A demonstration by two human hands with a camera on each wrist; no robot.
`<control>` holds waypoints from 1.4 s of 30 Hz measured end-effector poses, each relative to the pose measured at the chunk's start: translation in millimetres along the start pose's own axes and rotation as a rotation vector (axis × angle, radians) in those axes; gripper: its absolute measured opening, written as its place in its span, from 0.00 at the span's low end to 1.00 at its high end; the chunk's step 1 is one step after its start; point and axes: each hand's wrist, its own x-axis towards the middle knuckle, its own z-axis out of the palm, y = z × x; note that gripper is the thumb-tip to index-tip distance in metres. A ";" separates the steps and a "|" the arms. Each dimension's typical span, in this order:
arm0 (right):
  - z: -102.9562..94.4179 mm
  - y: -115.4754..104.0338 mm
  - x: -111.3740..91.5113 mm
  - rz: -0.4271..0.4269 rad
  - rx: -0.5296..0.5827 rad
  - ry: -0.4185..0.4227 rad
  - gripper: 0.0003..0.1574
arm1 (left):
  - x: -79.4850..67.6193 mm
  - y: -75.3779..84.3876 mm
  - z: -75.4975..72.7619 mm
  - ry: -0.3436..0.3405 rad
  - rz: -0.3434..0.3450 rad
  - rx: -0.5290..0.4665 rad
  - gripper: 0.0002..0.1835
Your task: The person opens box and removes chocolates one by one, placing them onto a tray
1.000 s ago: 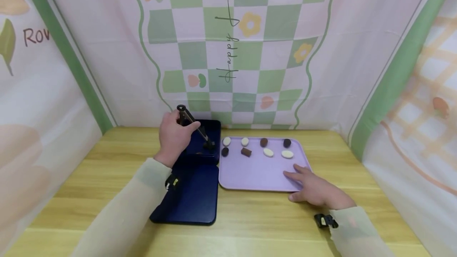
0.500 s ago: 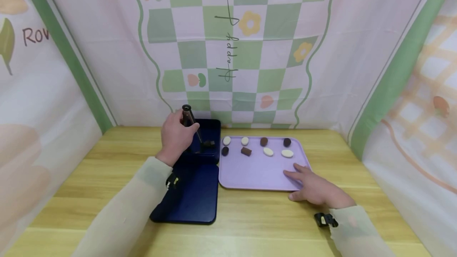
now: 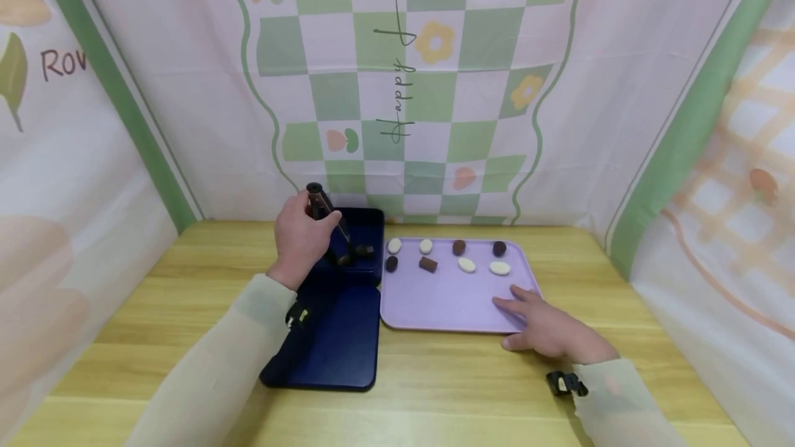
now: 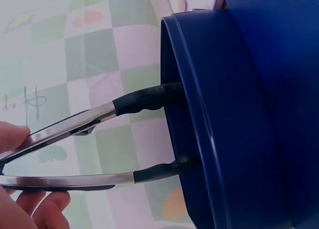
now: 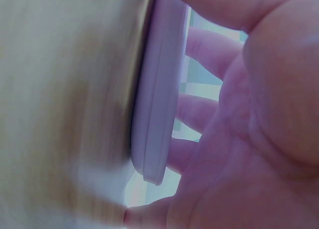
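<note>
My left hand holds black-and-metal kitchen tongs by their arms over the dark blue box. In the left wrist view the tongs are spread apart, and their dark tips go down inside the box. What lies between the tips is too dark to tell. My right hand rests on the front right corner of the lilac tray, fingers spread over its surface and thumb by the front rim. In the right wrist view the hand is beside the tray's edge.
Two rows of small chocolates stand along the tray's back half, among them a white one, a dark one and a brown block. A dark blue lid lies before the box. Patterned curtains enclose the wooden table.
The tongs tipped more upright half a second ago, then leaned back left, and their arms now look wider apart. My left hand shifted slightly right, then back left. My right hand stayed still.
</note>
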 end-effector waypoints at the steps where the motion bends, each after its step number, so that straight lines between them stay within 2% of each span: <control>1: 0.2 -0.1 -0.1 0.000 0.002 -0.001 0.50 | 0.4 -1.5 -0.7 0.007 -0.017 -0.012 0.17; 3: 0.5 -0.1 -0.2 -0.005 0.003 0.001 0.50 | 2.5 -5.2 -3.2 0.043 -0.072 -0.058 0.17; 8: 1.7 0.5 0.2 -0.009 0.000 0.006 0.50 | 12.7 -14.6 -14.3 0.192 -0.285 -0.292 0.16; 10: 1.6 0.9 0.1 -0.007 -0.001 0.006 0.50 | 15.7 -17.2 -18.3 0.220 -0.342 -0.351 0.16; 12: 1.1 0.9 -0.3 -0.006 -0.005 0.008 0.51 | 17.3 -19.5 -20.6 0.218 -0.368 -0.369 0.17; 16: 1.8 1.4 -0.3 -0.009 -0.008 0.009 0.51 | 13.8 -20.0 -20.1 0.177 -0.378 -0.343 0.19; 23: 2.5 3.6 -0.1 -0.009 -0.011 0.010 0.50 | 2.2 -19.7 -2.5 0.096 -0.328 -0.297 0.22; 30: 1.9 1.5 0.4 -0.006 -0.001 0.008 0.50 | -3.5 -20.1 7.2 0.110 -0.285 -0.296 0.20; 36: 1.4 0.1 -0.5 -0.010 -0.012 0.008 0.50 | -6.4 -19.7 8.2 0.107 -0.285 -0.295 0.21; 42: 1.7 -0.3 -1.3 -0.017 -0.017 0.006 0.50 | -8.5 -22.0 6.4 0.133 -0.272 -0.308 0.20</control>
